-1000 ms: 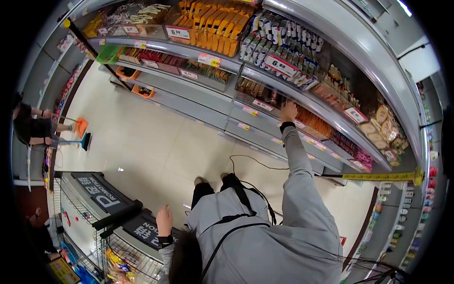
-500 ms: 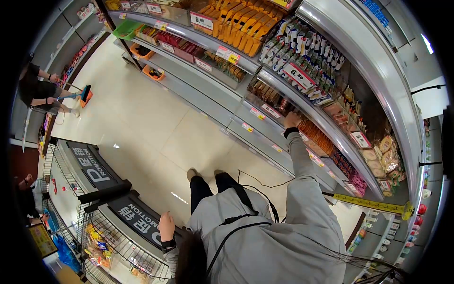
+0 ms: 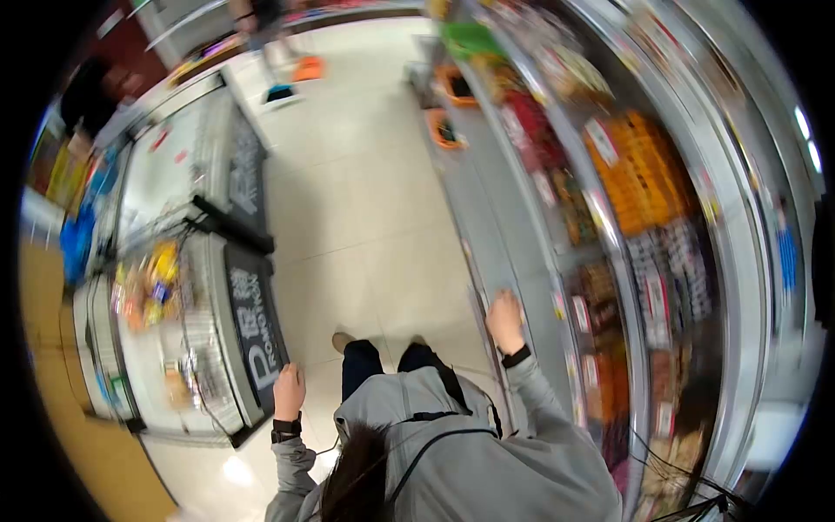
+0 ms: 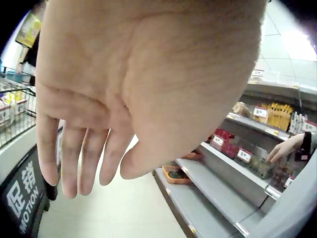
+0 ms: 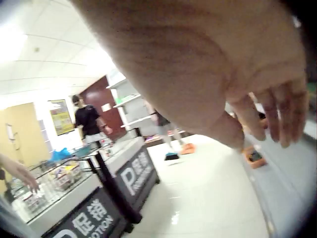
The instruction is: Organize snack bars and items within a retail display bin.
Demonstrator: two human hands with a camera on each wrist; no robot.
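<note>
My left hand (image 3: 289, 391) hangs beside the dark panel of a promotion counter (image 3: 252, 322), holding nothing. Its palm faces the left wrist camera with the fingers extended downward. On the other side, my right hand (image 3: 504, 322) is out over the edge of the grey lower shelves (image 3: 487, 217), and it holds nothing either. Relaxed fingers and thumb of that hand show in the right wrist view. Nearest to it on the shelf rack are bins of packaged snacks, among them brown packs (image 3: 598, 287) and orange packs (image 3: 604, 383), blurred in the head view.
Orange packets (image 3: 644, 174) fill an upper bin. Small orange baskets (image 5: 254, 157) and a green basket (image 3: 470, 39) sit at the rack's far end. Bagged goods (image 3: 152, 287) lie on the counter. Down the tiled aisle (image 3: 357, 200) a person holds a broom near an orange dustpan (image 3: 308, 68).
My right hand has drawn back from the snack bins. The head view has swung left, so the shelf rack now runs along the right side and the counter along the left.
</note>
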